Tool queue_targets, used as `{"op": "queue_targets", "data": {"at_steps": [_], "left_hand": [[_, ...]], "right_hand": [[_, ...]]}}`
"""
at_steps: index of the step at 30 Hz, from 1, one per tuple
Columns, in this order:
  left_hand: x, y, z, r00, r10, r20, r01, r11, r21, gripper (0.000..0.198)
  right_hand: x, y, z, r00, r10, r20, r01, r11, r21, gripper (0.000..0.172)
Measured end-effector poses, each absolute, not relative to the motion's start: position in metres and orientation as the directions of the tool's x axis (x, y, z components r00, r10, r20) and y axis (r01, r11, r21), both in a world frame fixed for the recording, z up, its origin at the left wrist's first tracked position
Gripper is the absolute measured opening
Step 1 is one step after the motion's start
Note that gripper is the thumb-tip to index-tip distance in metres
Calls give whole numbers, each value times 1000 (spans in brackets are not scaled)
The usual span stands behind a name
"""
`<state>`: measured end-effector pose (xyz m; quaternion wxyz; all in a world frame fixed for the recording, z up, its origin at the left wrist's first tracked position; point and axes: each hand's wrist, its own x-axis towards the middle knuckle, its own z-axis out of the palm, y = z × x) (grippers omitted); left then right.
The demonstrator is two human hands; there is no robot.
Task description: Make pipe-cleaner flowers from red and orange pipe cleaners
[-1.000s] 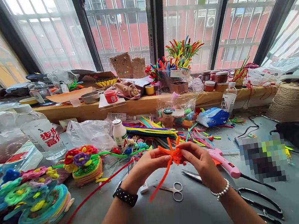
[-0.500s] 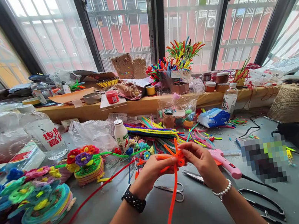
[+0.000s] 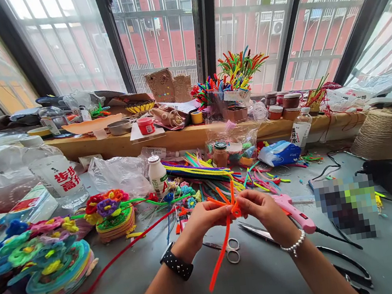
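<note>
Both hands meet over the grey table and pinch an orange pipe cleaner [image 3: 219, 256] bent into small loops at its middle. My left hand [image 3: 203, 224] grips it from the left, thumb and fingers pressed together. From the right, my right hand [image 3: 264, 210] pinches the looped part. One long end hangs down toward me, and shorter ends stick up and to the left. Below the hands lie small scissors [image 3: 232, 251]. Larger scissors [image 3: 258, 233] rest under my right wrist, and a pink glue gun [image 3: 294, 213] is just beyond it.
Pipe-cleaner flowers [image 3: 50, 257] crowd the left side near a water bottle [image 3: 56, 173]. A small white bottle [image 3: 158, 175] and a heap of loose pipe cleaners [image 3: 202, 165] lie ahead. A twine spool [image 3: 385, 133] stands right. Jars and craft supplies line the wooden sill [image 3: 108, 148].
The hanging orange end has swung slightly to the left. My right fingers have lowered and closed in on the loops, while both hands stay close together.
</note>
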<state>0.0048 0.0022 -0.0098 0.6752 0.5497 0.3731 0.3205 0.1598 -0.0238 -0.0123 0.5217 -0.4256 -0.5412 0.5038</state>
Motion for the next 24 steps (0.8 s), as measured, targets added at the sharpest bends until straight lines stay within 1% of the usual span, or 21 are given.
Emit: {"op": "queue_targets", "data": {"at_steps": [1,3,6,12,19,21,24], "left_hand": [[5,2,-10,526,838,-146,-8,177,984,26],[5,2,-10,543,829,-135,16,151,988,26],[5,1,-9,544,828,-136,44,133,990,26],[7,1,-6,521,840,-149,49,145,988,27],[7,1,-4,502,851,-154,63,141,988,28],[7,1,-5,513,850,-120,96,83,992,26],[8,1,-5,503,864,-18,162,-74,984,24]], "right_hand": [[163,-24,-10,-143,981,132,-32,128,-991,23],[167,-24,-8,-190,974,121,28,129,-991,23],[169,-24,-8,-178,976,125,88,143,-986,22],[165,-21,-17,-88,987,136,144,148,-979,25],[160,-24,-18,34,971,237,254,221,-942,25],[159,-24,-18,53,965,255,247,235,-940,25],[158,-23,-18,26,973,228,129,223,-966,25]]}}
